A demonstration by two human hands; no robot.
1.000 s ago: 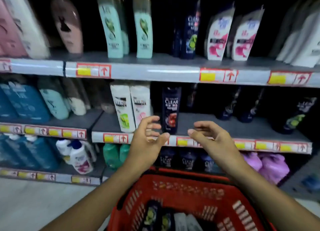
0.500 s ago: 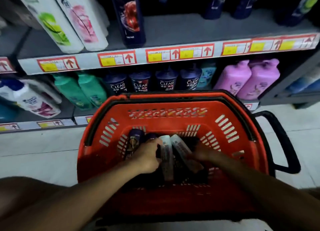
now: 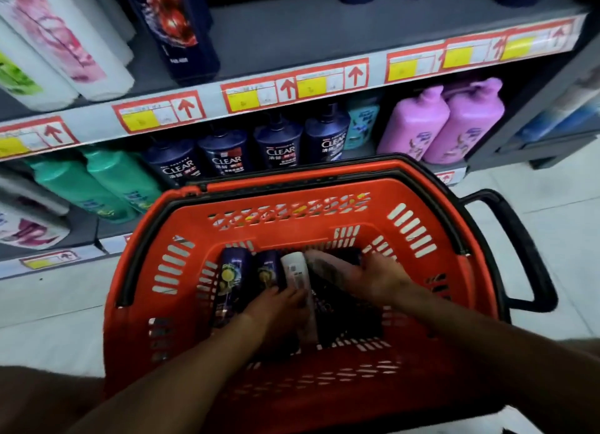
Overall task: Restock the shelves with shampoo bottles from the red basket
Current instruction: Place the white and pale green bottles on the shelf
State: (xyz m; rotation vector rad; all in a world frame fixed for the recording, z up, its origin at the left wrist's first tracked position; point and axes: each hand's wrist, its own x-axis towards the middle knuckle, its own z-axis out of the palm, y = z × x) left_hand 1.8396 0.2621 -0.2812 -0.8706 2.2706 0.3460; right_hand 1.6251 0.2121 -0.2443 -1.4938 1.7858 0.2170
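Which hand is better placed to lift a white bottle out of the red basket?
Probably the right hand: its fingers already lie on a pale bottle. The left hand only rests at the white bottle's lower end, its grip unclear.

Both forearms are bare to the hands (image 3: 279,303), no sleeves showing.

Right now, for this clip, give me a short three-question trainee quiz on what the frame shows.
1. True or false: both hands are down inside the red basket.
2. Which hand lies on the tilted pale bottle? A left, B right.
3. Fill in: the two pink bottles stand on the ___ shelf.

Key: 1 true: left hand and right hand are both inside. 2 B. 3 bottom.
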